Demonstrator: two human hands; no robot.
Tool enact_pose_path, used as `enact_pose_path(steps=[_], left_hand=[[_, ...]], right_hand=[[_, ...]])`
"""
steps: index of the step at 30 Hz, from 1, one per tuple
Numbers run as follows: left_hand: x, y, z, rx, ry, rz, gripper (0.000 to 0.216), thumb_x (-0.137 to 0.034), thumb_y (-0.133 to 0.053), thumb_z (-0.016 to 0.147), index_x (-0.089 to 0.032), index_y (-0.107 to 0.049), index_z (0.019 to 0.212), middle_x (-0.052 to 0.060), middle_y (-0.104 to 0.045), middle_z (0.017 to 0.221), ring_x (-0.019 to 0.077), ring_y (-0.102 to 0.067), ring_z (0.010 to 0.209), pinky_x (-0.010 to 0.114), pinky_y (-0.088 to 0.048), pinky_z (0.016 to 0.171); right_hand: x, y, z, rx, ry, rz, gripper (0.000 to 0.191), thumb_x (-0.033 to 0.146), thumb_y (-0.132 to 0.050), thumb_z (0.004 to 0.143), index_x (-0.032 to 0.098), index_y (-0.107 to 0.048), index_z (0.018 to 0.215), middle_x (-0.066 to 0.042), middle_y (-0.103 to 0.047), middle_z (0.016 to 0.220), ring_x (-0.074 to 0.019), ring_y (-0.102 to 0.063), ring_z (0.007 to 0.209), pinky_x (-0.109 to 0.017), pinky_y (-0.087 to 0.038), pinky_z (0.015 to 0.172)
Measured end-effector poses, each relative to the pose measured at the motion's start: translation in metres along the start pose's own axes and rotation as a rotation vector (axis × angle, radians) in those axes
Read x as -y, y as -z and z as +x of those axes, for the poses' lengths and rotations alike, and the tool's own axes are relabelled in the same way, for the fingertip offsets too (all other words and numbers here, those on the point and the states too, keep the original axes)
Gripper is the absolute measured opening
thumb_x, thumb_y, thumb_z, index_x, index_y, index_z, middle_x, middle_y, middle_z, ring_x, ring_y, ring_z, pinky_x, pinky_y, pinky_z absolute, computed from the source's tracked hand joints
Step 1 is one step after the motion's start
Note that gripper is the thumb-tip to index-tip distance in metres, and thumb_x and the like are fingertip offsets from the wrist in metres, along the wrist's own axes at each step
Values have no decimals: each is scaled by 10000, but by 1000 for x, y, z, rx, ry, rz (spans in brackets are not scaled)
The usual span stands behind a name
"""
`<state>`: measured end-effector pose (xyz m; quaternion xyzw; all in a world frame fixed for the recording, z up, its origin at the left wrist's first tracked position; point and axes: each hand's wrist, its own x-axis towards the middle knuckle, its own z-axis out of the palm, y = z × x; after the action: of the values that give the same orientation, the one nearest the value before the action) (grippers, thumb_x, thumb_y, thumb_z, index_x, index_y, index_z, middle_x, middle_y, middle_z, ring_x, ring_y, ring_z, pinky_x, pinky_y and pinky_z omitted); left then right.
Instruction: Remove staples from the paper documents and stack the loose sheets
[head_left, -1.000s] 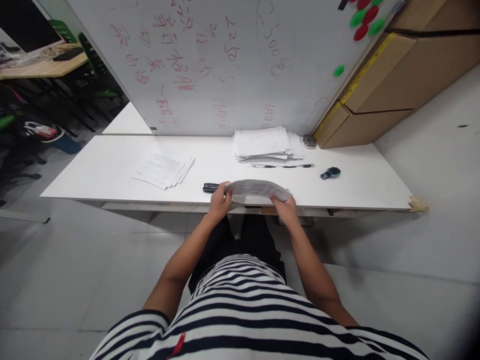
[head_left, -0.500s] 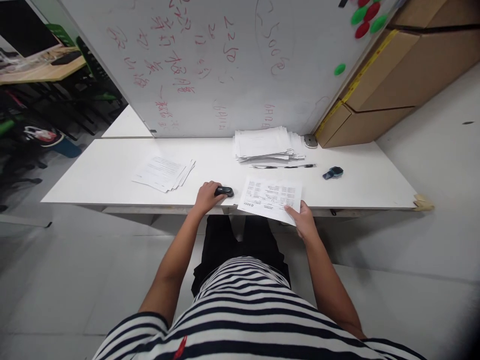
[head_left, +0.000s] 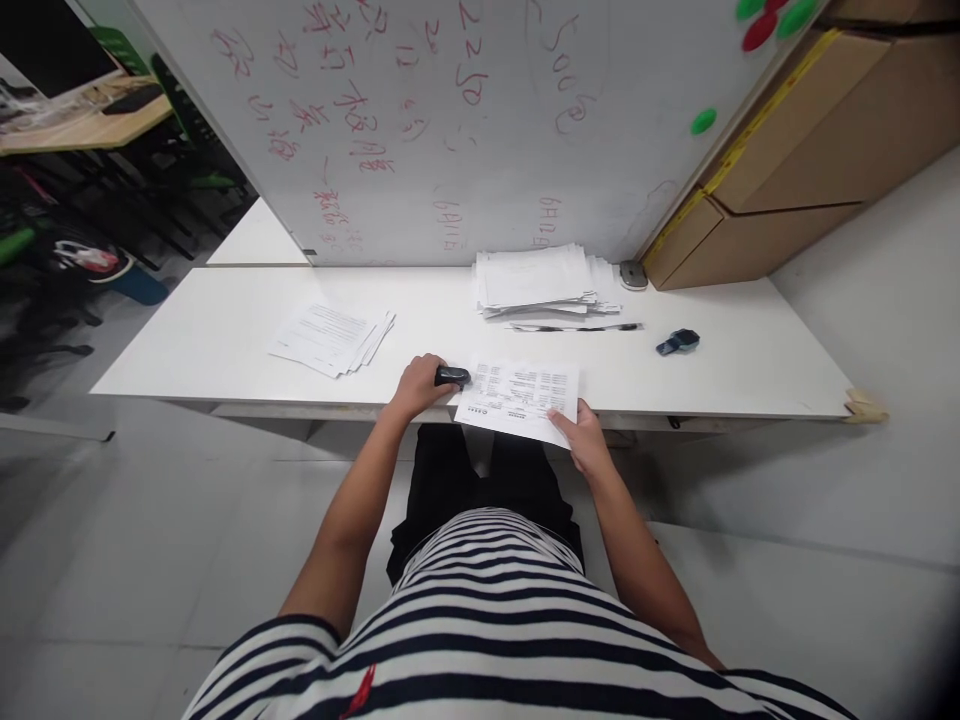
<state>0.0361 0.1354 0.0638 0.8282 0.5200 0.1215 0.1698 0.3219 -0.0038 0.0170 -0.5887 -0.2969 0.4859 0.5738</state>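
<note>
My left hand (head_left: 417,386) is closed over a black stapler (head_left: 452,376) at the front edge of the white table (head_left: 225,340). The stapler's nose meets the upper left corner of a printed set of sheets (head_left: 519,396). My right hand (head_left: 583,443) pinches the lower right corner of those sheets, which hang a little over the table's edge.
A thick pile of papers (head_left: 544,285) lies at the back by the whiteboard (head_left: 450,120), with a pen (head_left: 577,327) in front of it. A smaller pile (head_left: 330,338) lies to the left. A small dark object (head_left: 679,342) sits at the right. Cardboard boxes (head_left: 780,170) stand behind.
The sheets, first held up between both hands, now lie flat. My left hand went to the stapler and brought it to the sheets' left corner, while my right hand slid the sheets leftward.
</note>
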Motion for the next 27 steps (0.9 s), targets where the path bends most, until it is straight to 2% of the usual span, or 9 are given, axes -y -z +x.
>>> enact_pose_path(steps=[5,8,12,15,19,23,27], left_hand=[[0,1,-1,16,-13,-47,323,-402,-670,744,-222,-541,979,65,-595,1031,259,-536,958,370,-451,769],[1,3,-3,12,-68,-84,324,-332,-614,767,-218,-526,1057,82,-558,1213,276,-509,1107,405,-447,892],[2,8,-6,64,-81,-103,293,-252,-542,768,-204,-549,1057,86,-382,1463,307,-371,1320,448,-385,1027],[0,15,-9,118,-62,-149,332,-342,-509,817,-217,-570,1118,71,-356,1498,302,-317,1374,446,-353,1069],[-7,27,-8,149,-4,-216,480,-545,-354,903,-293,-525,1274,21,-388,1494,271,-352,1371,452,-296,1114],[-26,28,9,30,102,-142,564,-598,-180,935,-309,-470,1323,26,-460,1441,269,-342,1377,557,-87,1160],[-45,12,33,-18,119,-9,627,-612,-121,929,-272,-432,1355,49,-422,1466,281,-213,1433,580,-44,1156]], right_hand=[[-5,-7,4,13,18,-49,474,431,-768,666,211,-615,1057,-75,-695,1133,-269,-645,1039,-461,-489,944],[-4,-10,5,3,9,-41,460,422,-775,660,205,-614,1033,-76,-700,1114,-265,-651,1020,-453,-492,938],[-4,-13,4,6,-17,-28,471,418,-785,643,203,-612,1025,-76,-707,1093,-264,-659,995,-449,-500,923],[-3,-15,3,-5,-25,-28,479,423,-787,635,205,-614,1024,-71,-711,1080,-268,-659,993,-451,-505,914],[-1,-15,1,-1,-36,-27,474,424,-783,641,207,-612,1026,-71,-711,1083,-272,-657,1004,-455,-504,920],[2,-14,-1,18,-38,-40,479,415,-781,648,203,-614,1044,-82,-694,1135,-274,-646,1036,-456,-492,941],[2,-15,-3,17,-33,-39,482,417,-777,647,203,-610,1046,-84,-697,1130,-273,-650,1029,-456,-494,936]])
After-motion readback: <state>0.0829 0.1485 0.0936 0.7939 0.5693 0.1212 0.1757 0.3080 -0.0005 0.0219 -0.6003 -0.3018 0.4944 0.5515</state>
